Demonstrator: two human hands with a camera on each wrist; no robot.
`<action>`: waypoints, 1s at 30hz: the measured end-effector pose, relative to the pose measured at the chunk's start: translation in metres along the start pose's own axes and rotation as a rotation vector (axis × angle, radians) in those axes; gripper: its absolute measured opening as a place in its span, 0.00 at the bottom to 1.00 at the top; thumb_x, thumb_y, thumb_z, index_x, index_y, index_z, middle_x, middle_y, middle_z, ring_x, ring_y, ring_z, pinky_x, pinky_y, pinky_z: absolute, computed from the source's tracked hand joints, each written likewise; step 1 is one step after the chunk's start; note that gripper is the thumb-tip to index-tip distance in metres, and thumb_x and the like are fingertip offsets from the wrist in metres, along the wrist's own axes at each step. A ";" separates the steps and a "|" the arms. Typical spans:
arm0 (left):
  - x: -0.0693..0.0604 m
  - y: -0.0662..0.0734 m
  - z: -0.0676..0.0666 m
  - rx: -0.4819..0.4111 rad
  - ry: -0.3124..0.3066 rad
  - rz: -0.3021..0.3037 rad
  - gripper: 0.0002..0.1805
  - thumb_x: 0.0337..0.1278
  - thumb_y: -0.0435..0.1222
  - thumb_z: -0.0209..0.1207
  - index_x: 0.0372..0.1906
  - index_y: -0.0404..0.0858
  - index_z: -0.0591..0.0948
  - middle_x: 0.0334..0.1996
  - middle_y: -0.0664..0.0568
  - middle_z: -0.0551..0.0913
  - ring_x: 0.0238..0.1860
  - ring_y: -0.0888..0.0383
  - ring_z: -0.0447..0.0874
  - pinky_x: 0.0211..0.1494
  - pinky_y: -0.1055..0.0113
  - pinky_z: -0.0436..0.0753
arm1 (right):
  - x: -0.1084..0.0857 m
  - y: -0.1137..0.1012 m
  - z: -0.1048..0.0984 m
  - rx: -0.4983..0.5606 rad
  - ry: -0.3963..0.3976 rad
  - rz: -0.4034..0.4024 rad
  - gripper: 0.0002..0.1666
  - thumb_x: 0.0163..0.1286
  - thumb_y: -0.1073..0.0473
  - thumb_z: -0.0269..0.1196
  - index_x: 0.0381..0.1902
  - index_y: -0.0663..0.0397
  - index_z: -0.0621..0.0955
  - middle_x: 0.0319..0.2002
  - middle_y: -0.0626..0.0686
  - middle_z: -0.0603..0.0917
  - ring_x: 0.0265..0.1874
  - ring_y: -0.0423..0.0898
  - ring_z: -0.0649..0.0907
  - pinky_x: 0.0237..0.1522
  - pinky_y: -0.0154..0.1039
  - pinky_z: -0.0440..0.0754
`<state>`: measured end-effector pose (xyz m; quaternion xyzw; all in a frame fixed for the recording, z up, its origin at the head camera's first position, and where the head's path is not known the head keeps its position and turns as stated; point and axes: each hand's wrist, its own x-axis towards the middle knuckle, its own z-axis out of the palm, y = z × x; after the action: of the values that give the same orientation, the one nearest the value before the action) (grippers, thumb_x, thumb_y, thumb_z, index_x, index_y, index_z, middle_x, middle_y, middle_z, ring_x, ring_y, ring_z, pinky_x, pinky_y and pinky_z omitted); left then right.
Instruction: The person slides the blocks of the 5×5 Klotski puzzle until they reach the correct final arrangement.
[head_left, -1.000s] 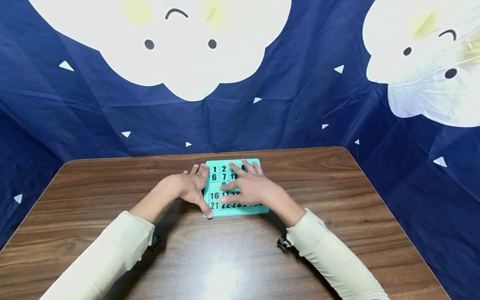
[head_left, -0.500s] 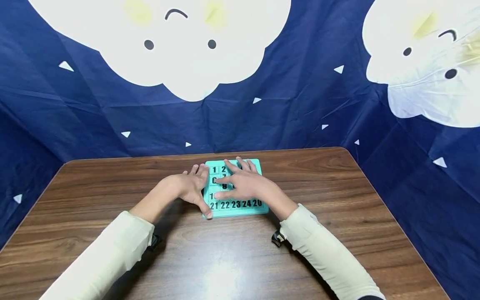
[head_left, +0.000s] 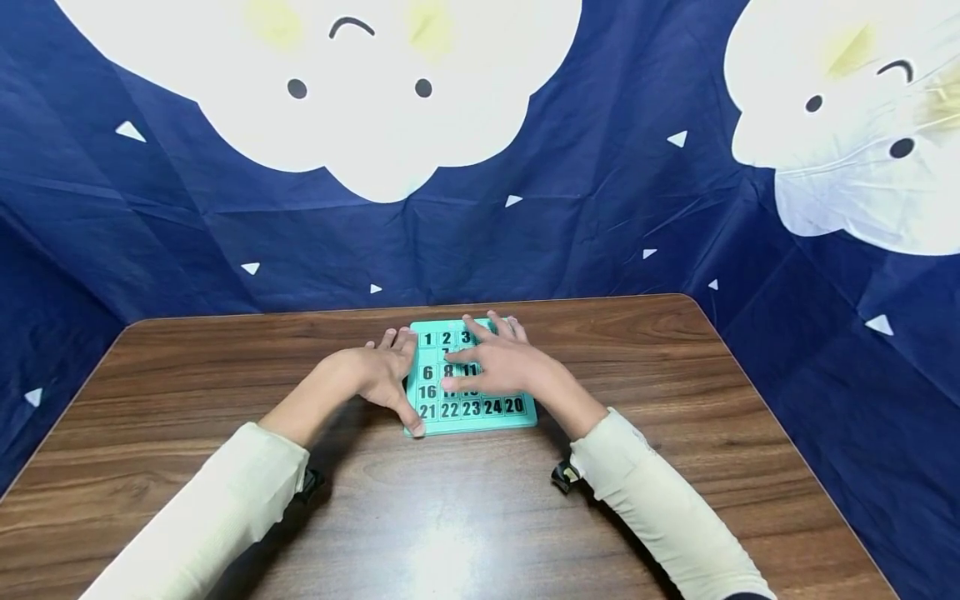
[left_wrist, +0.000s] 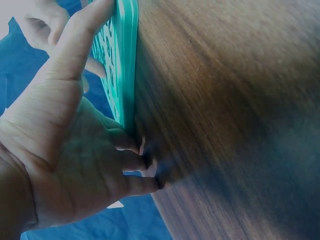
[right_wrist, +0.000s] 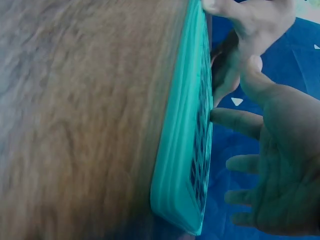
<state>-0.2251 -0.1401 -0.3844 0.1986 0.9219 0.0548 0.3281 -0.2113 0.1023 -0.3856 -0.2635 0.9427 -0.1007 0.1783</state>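
On the table lies a turquoise sliding number board (head_left: 472, 423) with black-numbered tiles. The left hand (head_left: 378, 372) spans its left edge, thumb on the near-left corner and fingers at the far-left edge, some reaching onto the table in the left wrist view. Over the board, the right hand (head_left: 506, 364) is spread and hides several tiles on the right. Its index fingertip (right_wrist: 217, 116) touches the tile face in the right wrist view; the thumb is raised off the tiles. A 6 tile (head_left: 427, 372) is in the third row, below a bare slot in the left column.
The brown wooden table (head_left: 637, 358) extends around the board, its far edge close behind. Blue cloth (head_left: 600, 225) with white clouds and triangles hangs behind and at the sides. Dark devices are at both wrists, under pale sleeves (head_left: 217, 500).
The 6 tile has slid nearer, from the second row to the third. The right hand went left across the board, then back right. The left hand has stayed at the edge.
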 end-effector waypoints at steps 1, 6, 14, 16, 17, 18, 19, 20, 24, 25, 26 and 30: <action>0.000 0.000 0.000 0.000 -0.002 -0.001 0.95 0.43 0.73 0.82 0.91 0.26 0.30 0.92 0.29 0.26 0.93 0.29 0.24 0.95 0.31 0.40 | 0.002 -0.001 0.001 0.003 -0.014 -0.004 0.41 0.83 0.19 0.54 0.84 0.23 0.76 0.95 0.52 0.42 0.94 0.68 0.38 0.92 0.73 0.35; -0.001 -0.001 -0.001 -0.002 -0.011 -0.008 0.95 0.43 0.74 0.81 0.91 0.27 0.29 0.92 0.29 0.26 0.93 0.30 0.23 0.95 0.30 0.39 | 0.011 -0.011 0.004 -0.008 -0.025 -0.062 0.44 0.82 0.18 0.52 0.87 0.23 0.71 0.96 0.53 0.41 0.94 0.69 0.38 0.92 0.73 0.35; -0.002 -0.001 -0.001 -0.002 -0.002 -0.001 0.95 0.42 0.73 0.82 0.91 0.26 0.29 0.92 0.29 0.26 0.93 0.29 0.23 0.95 0.31 0.40 | -0.008 -0.007 0.001 -0.022 -0.025 -0.019 0.39 0.80 0.18 0.57 0.80 0.20 0.80 0.96 0.50 0.42 0.94 0.67 0.37 0.91 0.76 0.35; -0.002 -0.001 -0.002 -0.003 0.001 -0.003 0.95 0.42 0.72 0.82 0.91 0.27 0.29 0.92 0.29 0.26 0.93 0.30 0.23 0.95 0.31 0.39 | -0.011 -0.005 0.000 -0.031 -0.030 -0.014 0.39 0.79 0.18 0.57 0.81 0.20 0.79 0.96 0.51 0.43 0.94 0.68 0.37 0.91 0.77 0.35; -0.002 -0.002 -0.002 -0.007 0.001 -0.005 0.95 0.42 0.72 0.82 0.91 0.27 0.29 0.92 0.30 0.26 0.93 0.30 0.23 0.95 0.32 0.39 | -0.010 -0.005 0.000 -0.036 -0.032 -0.010 0.39 0.80 0.18 0.57 0.81 0.19 0.78 0.96 0.52 0.43 0.94 0.69 0.37 0.91 0.76 0.35; -0.002 -0.002 -0.002 -0.007 0.000 -0.005 0.95 0.43 0.72 0.82 0.91 0.27 0.29 0.92 0.30 0.26 0.93 0.30 0.23 0.95 0.32 0.39 | -0.009 -0.004 0.000 -0.040 -0.031 -0.007 0.40 0.80 0.18 0.57 0.82 0.19 0.77 0.96 0.52 0.43 0.94 0.69 0.37 0.91 0.76 0.34; -0.001 -0.002 -0.002 -0.008 -0.002 -0.006 0.95 0.43 0.72 0.82 0.91 0.27 0.29 0.92 0.30 0.25 0.94 0.31 0.23 0.95 0.32 0.39 | -0.007 -0.003 0.000 -0.042 -0.027 -0.002 0.40 0.80 0.19 0.56 0.83 0.19 0.76 0.96 0.53 0.43 0.94 0.70 0.37 0.91 0.75 0.34; -0.002 -0.002 -0.002 -0.012 -0.002 -0.006 0.95 0.43 0.72 0.82 0.91 0.27 0.29 0.92 0.30 0.25 0.93 0.31 0.23 0.95 0.32 0.39 | -0.006 -0.003 -0.001 -0.039 -0.023 0.002 0.40 0.81 0.19 0.56 0.84 0.19 0.74 0.96 0.54 0.43 0.94 0.70 0.37 0.91 0.75 0.33; -0.002 -0.003 -0.001 -0.022 -0.003 -0.002 0.95 0.43 0.72 0.82 0.90 0.27 0.29 0.92 0.30 0.25 0.93 0.30 0.23 0.95 0.31 0.39 | -0.004 0.004 0.001 -0.023 -0.007 0.012 0.42 0.82 0.19 0.53 0.87 0.21 0.71 0.95 0.55 0.41 0.94 0.70 0.37 0.92 0.73 0.32; -0.002 -0.003 -0.001 -0.025 -0.002 -0.001 0.95 0.43 0.72 0.82 0.91 0.27 0.28 0.92 0.30 0.25 0.94 0.31 0.23 0.95 0.31 0.39 | -0.006 0.006 0.001 -0.016 -0.003 0.012 0.42 0.82 0.19 0.53 0.87 0.21 0.71 0.95 0.54 0.41 0.94 0.69 0.37 0.92 0.73 0.32; -0.002 -0.003 0.000 -0.027 -0.003 0.000 0.95 0.43 0.72 0.82 0.90 0.27 0.28 0.92 0.30 0.25 0.93 0.31 0.23 0.95 0.31 0.39 | -0.009 0.009 0.001 -0.006 0.001 0.013 0.42 0.82 0.19 0.54 0.86 0.22 0.72 0.95 0.54 0.42 0.94 0.69 0.37 0.92 0.73 0.32; -0.001 -0.002 0.000 -0.027 -0.005 0.000 0.95 0.43 0.72 0.82 0.90 0.28 0.28 0.92 0.31 0.24 0.94 0.32 0.22 0.95 0.32 0.38 | -0.025 0.021 0.000 0.029 0.021 0.007 0.37 0.82 0.22 0.58 0.80 0.25 0.81 0.95 0.54 0.44 0.94 0.68 0.36 0.91 0.75 0.33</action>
<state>-0.2255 -0.1425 -0.3845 0.1945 0.9202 0.0665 0.3332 -0.2011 0.1334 -0.3842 -0.2566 0.9438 -0.1165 0.1725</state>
